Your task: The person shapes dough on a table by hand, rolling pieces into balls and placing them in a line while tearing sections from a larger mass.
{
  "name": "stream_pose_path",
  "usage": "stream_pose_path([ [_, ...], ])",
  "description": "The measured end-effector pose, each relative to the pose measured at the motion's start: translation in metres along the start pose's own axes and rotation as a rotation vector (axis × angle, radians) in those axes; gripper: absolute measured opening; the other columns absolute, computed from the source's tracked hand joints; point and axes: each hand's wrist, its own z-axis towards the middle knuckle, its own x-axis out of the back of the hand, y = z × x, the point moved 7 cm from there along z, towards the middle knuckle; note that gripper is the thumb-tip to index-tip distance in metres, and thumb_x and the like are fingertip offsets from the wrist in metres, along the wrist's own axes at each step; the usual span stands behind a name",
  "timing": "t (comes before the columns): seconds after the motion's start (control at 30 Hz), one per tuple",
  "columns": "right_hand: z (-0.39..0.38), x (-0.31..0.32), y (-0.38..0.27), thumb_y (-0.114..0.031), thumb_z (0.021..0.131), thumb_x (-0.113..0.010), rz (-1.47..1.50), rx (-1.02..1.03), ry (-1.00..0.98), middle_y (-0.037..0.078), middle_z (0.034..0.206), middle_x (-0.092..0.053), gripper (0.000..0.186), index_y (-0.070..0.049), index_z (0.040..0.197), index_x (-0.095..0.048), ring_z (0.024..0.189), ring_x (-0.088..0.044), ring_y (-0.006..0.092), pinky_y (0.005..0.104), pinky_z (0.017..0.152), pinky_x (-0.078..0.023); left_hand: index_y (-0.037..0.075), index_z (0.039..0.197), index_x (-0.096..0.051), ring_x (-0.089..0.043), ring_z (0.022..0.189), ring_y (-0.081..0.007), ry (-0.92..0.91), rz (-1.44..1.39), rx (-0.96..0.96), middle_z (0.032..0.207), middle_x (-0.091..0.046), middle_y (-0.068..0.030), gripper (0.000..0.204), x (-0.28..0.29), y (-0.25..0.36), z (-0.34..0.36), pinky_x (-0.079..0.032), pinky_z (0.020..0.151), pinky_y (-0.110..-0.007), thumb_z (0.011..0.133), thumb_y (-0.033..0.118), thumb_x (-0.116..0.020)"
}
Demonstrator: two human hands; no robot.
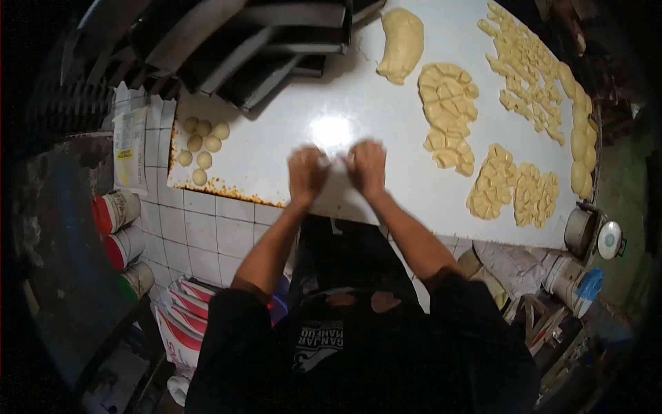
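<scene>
My left hand (pixel 307 171) and my right hand (pixel 366 167) are side by side over the white table (pixel 269 148), near its front edge. Both have curled fingers and a slight motion blur, with the thumbs turned toward each other. What they hold, if anything, is hidden. Off to the left lies a loose cluster of small round dough balls (pixel 195 143). To the right is a flattened slab of cut dough pieces (pixel 447 114), with a smooth dough log (pixel 400 45) beyond it.
Dark metal trays (pixel 255 48) are stacked at the far left. More cut dough (pixel 490 183), scattered dough bits (pixel 524 69) and smooth oblong dough pieces (pixel 583 141) occupy the right side. A metal pot (pixel 579 231) stands by the right corner; buckets (pixel 118 210) line the left floor.
</scene>
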Motion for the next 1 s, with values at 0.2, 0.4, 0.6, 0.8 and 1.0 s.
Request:
stream_pose_path([
  [0.2,0.011,0.04,0.039,-0.027,0.086,-0.086,0.074,0.259,-0.1,0.011,0.099,-0.063,0.025,-0.009,0.092,-0.069,0.096,-0.058,0.0343,0.0498,0.085,-0.045,0.007,0.097,-0.069,-0.059,0.102,-0.0361,0.056,0.088,-0.142,0.109,-0.068,-0.0139,0.015,0.053,-0.033,-0.005,-0.045,0.098,-0.051,0.092,0.016,-0.08],
  [0.4,-0.04,0.021,0.037,-0.027,0.085,-0.087,0.269,0.34,-0.166,0.014,0.107,-0.066,0.03,-0.006,0.093,-0.067,0.105,-0.06,0.0381,0.0521,0.09,-0.046,0.008,0.096,-0.07,-0.064,0.11,-0.0369,-0.009,-0.233,-0.057,0.111,-0.071,-0.0117,0.017,0.028,-0.025,-0.048,-0.049,0.093,-0.05,0.087,0.017,-0.082],
  [0.6,0.008,0.02,0.02,-0.015,0.095,-0.078,0.054,-0.023,-0.035,0.017,0.105,-0.066,0.018,-0.003,0.102,-0.067,0.101,-0.058,0.0391,0.0527,0.091,-0.045,0.008,0.102,-0.067,-0.063,0.111,-0.0367,0.238,-0.093,-0.06,0.113,-0.066,-0.0127,0.016,0.057,-0.018,-0.008,-0.048,0.095,-0.05,0.093,0.018,-0.075],
  [0.8,0.01,0.066,-0.004,-0.006,0.095,-0.075,0.131,0.03,-0.234,0.026,0.133,-0.063,0.034,0.0,0.127,-0.064,0.131,-0.058,0.044,0.0545,0.112,-0.046,0.003,0.117,-0.07,-0.066,0.108,-0.0354,0.118,-0.224,-0.223,0.115,-0.068,-0.0144,0.029,0.086,-0.059,-0.063,-0.052,0.096,-0.051,0.089,0.01,-0.076],
  [1.0,0.104,-0.047,-0.177,-0.026,0.092,-0.084,0.725,-0.138,-0.183,0.026,0.139,-0.059,0.06,0.004,0.135,-0.055,0.132,-0.058,0.0402,0.0477,0.113,-0.046,0.003,0.136,-0.065,-0.058,0.133,-0.038,-0.081,-0.278,-0.109,0.136,-0.063,-0.0184,0.056,0.111,-0.054,-0.047,-0.045,0.113,-0.047,0.087,0.02,-0.085],
])
